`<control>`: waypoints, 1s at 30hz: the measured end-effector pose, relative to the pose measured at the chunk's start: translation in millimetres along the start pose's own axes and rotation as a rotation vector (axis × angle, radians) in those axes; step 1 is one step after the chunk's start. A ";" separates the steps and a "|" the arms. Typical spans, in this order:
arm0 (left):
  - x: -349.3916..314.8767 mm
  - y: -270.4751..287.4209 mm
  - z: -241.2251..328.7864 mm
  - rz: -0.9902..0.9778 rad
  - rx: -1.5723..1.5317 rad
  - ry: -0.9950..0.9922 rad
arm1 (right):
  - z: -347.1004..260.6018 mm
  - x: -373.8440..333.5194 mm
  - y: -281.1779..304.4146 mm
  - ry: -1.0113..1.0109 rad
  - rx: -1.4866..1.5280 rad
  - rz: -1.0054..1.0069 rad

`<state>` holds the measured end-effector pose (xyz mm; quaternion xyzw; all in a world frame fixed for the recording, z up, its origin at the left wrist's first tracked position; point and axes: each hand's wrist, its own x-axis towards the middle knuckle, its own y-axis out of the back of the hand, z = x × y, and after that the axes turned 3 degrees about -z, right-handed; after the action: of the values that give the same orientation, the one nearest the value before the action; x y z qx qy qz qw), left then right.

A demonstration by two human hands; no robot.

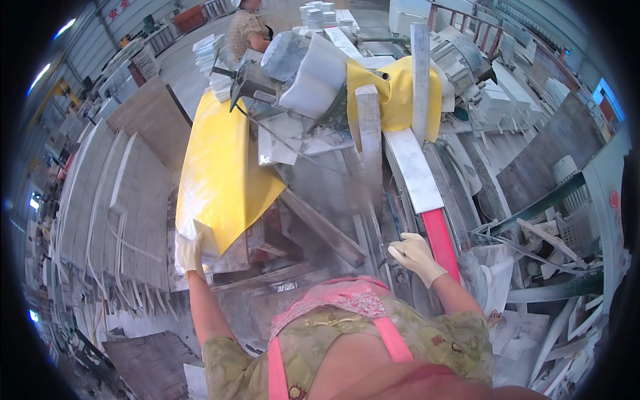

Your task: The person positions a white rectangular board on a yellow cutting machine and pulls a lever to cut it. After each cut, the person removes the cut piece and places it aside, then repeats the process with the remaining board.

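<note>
Left grip [191, 253]: in a pale glove; up against the left side of a white block [208, 241]; fingers partly hidden, so cannot tell how tightly closed
White block: low on the left, at the near end of a long yellow sheet [212, 167]
Right grip [417, 259]: in a pale glove too; half curled and loose, fingers pointing left; nothing seen inside; just beside a red strip [439, 240]; cannot tell if touching it
White slab [415, 172]: long and flat; near end meeting the red strip; far end at the bottom of a yellow flap [393, 100]
Yellow flap: hanging behind two grey posts [369, 123]; both standing up, one shorter
Left side: a big pile of long pale boards [137, 193]; a brown board [148, 120] just behind, tilted
Far back: another person [249, 33] in a patterned shirt
</note>
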<state>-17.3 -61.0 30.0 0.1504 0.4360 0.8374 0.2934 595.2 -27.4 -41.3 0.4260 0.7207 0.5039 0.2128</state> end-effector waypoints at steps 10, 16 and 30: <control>14.3 -6.6 -14.1 -0.003 0.028 -0.015 | 2.0 -1.4 -4.8 0.004 -0.037 0.033; 11.7 -4.9 -12.9 -0.023 -0.019 -0.024 | 1.2 -1.0 0.6 -0.016 -0.042 -0.048; -2.1 3.0 6.1 -0.042 -0.029 0.021 | 1.3 -2.0 -0.6 -0.050 -0.017 -0.063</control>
<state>-13.6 -59.8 35.9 0.1279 0.4300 0.8388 0.3085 597.0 -28.3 -42.7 0.4137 0.7238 0.4923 0.2502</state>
